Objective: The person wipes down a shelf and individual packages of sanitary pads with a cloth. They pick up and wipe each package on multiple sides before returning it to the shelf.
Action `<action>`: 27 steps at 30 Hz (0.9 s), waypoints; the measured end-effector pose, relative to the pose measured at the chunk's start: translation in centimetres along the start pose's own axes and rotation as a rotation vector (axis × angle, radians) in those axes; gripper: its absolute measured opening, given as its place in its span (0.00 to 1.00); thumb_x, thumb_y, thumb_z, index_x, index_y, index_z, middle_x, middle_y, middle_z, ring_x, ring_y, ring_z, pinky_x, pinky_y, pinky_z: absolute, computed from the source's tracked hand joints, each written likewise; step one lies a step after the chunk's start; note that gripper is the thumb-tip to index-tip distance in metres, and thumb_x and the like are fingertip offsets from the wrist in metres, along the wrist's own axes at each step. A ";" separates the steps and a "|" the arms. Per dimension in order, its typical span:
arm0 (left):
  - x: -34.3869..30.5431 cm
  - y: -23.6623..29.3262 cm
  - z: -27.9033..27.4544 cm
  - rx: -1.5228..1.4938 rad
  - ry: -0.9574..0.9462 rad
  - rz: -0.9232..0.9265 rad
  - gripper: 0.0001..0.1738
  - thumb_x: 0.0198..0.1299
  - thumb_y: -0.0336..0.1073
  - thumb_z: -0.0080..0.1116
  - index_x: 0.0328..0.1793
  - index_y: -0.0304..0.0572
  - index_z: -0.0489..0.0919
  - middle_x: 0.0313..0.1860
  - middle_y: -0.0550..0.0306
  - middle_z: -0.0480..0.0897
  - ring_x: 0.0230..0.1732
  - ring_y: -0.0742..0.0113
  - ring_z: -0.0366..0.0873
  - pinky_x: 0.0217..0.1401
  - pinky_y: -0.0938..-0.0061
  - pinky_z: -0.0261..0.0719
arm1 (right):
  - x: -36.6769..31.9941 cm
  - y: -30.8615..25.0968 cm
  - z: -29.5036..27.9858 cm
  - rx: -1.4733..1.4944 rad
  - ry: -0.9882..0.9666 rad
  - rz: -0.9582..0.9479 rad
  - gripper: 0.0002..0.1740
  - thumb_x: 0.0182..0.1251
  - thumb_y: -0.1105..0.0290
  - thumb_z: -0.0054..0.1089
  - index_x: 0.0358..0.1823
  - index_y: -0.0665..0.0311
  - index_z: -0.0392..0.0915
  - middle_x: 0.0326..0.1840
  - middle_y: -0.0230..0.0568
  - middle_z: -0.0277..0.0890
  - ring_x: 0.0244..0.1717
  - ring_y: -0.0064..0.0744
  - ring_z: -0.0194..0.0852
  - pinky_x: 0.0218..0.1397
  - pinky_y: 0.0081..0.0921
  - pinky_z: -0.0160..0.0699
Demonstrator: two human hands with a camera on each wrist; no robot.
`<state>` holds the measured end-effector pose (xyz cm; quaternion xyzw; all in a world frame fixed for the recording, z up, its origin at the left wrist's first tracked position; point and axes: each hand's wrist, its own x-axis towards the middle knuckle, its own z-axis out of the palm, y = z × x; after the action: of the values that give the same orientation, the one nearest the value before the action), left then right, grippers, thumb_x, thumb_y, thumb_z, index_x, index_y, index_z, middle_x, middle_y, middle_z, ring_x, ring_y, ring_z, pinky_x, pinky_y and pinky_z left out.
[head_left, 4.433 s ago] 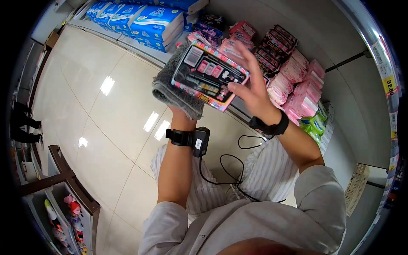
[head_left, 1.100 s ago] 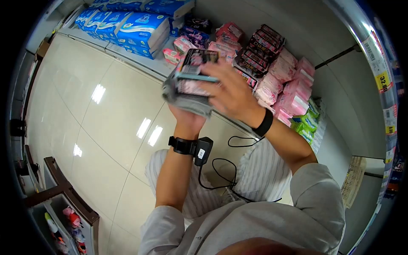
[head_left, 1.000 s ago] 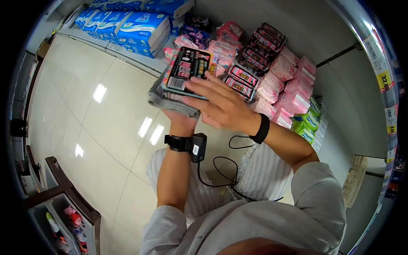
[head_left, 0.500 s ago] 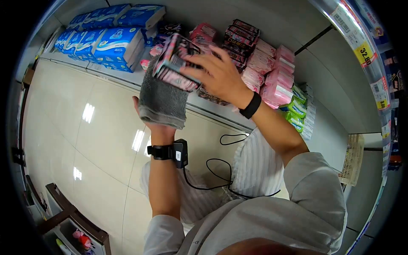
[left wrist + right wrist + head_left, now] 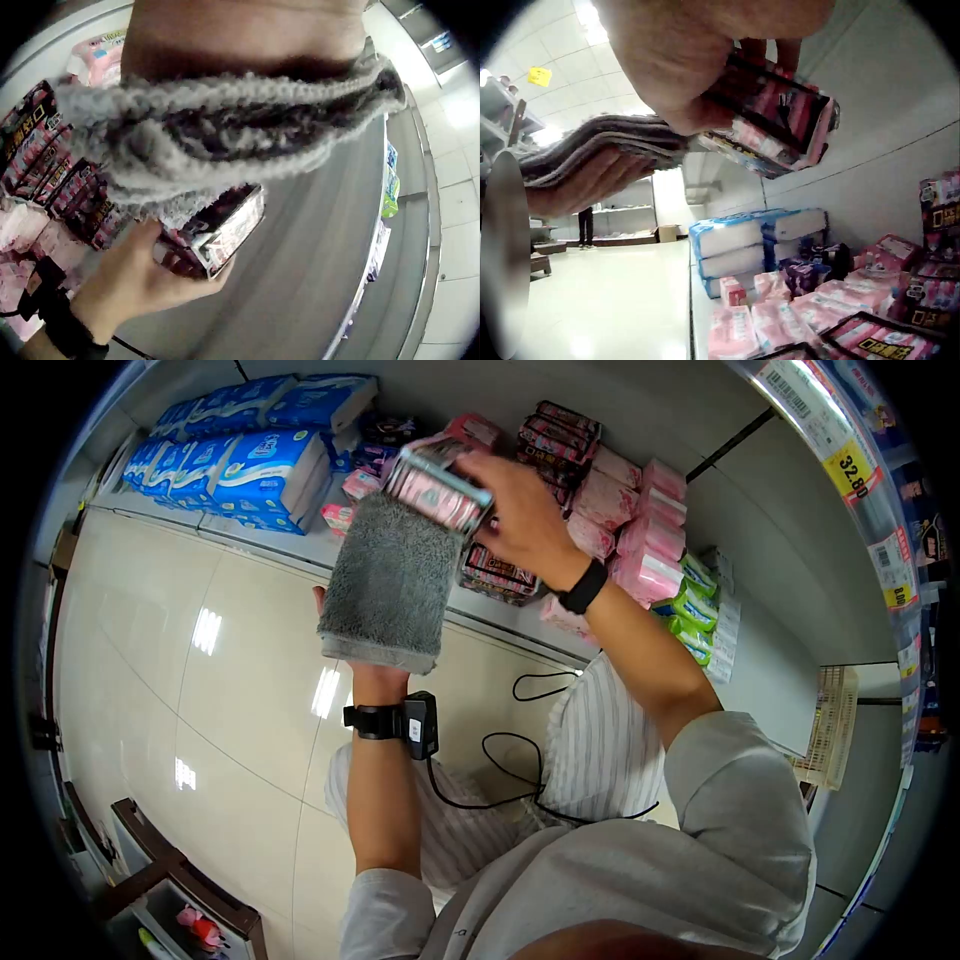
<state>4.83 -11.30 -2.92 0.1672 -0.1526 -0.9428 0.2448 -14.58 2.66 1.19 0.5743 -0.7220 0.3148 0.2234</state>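
Note:
A folded grey cloth (image 5: 390, 585) lies over my left hand (image 5: 380, 678), which shows only at the heel and thumb tip in the head view. From the right wrist view, the left hand's fingers (image 5: 592, 180) stretch out straight beneath the cloth (image 5: 615, 139). My right hand (image 5: 530, 520) grips a black and pink pack (image 5: 437, 495) at the cloth's far edge. Thumb and fingers of the right hand (image 5: 142, 277) hold the pack (image 5: 236, 229) in the left wrist view. The pack's corner (image 5: 821, 135) points away from the right palm.
On the low shelf stand blue tissue packs (image 5: 265, 470), pink packs (image 5: 650, 555), black packs (image 5: 500, 572) and green packs (image 5: 692, 610). A price rail (image 5: 850, 470) curves along the right. A cream basket (image 5: 830, 730) sits at the shelf's right. A black cable (image 5: 485, 800) hangs over the lap.
The pack has gone from lying over the cloth to its far edge, tilting on the way, and more cloth shows. Both hands have moved left in view, and the shelf goods have shifted left.

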 end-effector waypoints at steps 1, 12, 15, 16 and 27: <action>-0.1 0.0 0.0 0.016 -0.012 0.028 0.41 0.69 0.70 0.36 0.74 0.48 0.68 0.72 0.51 0.70 0.68 0.48 0.69 0.69 0.51 0.69 | -0.2 1.1 0.0 0.085 0.038 0.170 0.37 0.49 0.72 0.70 0.64 0.61 0.68 0.61 0.48 0.73 0.60 0.49 0.72 0.67 0.41 0.68; 0.2 1.3 -1.0 -0.007 0.011 0.104 0.41 0.69 0.71 0.38 0.74 0.48 0.67 0.72 0.50 0.70 0.67 0.46 0.70 0.69 0.50 0.71 | -3.5 8.6 1.2 -0.007 0.006 0.384 0.35 0.49 0.70 0.65 0.64 0.60 0.69 0.61 0.53 0.71 0.61 0.55 0.71 0.64 0.41 0.72; 0.0 1.4 -0.9 -0.016 -0.022 0.106 0.40 0.69 0.69 0.38 0.74 0.48 0.67 0.72 0.50 0.70 0.67 0.47 0.70 0.69 0.51 0.71 | -4.0 9.6 2.1 0.028 -0.078 0.386 0.33 0.50 0.70 0.65 0.62 0.61 0.71 0.59 0.52 0.74 0.61 0.54 0.72 0.64 0.41 0.72; -0.1 1.3 -0.5 0.012 0.007 0.127 0.40 0.69 0.69 0.39 0.74 0.48 0.67 0.72 0.50 0.70 0.67 0.46 0.70 0.69 0.50 0.71 | -4.3 10.2 2.7 0.021 -0.123 0.360 0.31 0.51 0.70 0.65 0.61 0.62 0.73 0.58 0.52 0.75 0.61 0.54 0.72 0.64 0.40 0.72; -0.3 1.5 0.1 -0.014 0.048 0.123 0.40 0.69 0.69 0.40 0.75 0.49 0.67 0.73 0.51 0.69 0.69 0.47 0.68 0.70 0.50 0.69 | -8.6 15.1 6.9 0.025 -0.377 0.507 0.25 0.62 0.69 0.59 0.62 0.65 0.75 0.60 0.55 0.76 0.61 0.55 0.73 0.63 0.42 0.73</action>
<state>5.67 -12.35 -2.25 0.1783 -0.1499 -0.9227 0.3071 -26.88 5.79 -12.53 0.4267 -0.8670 0.2573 -0.0070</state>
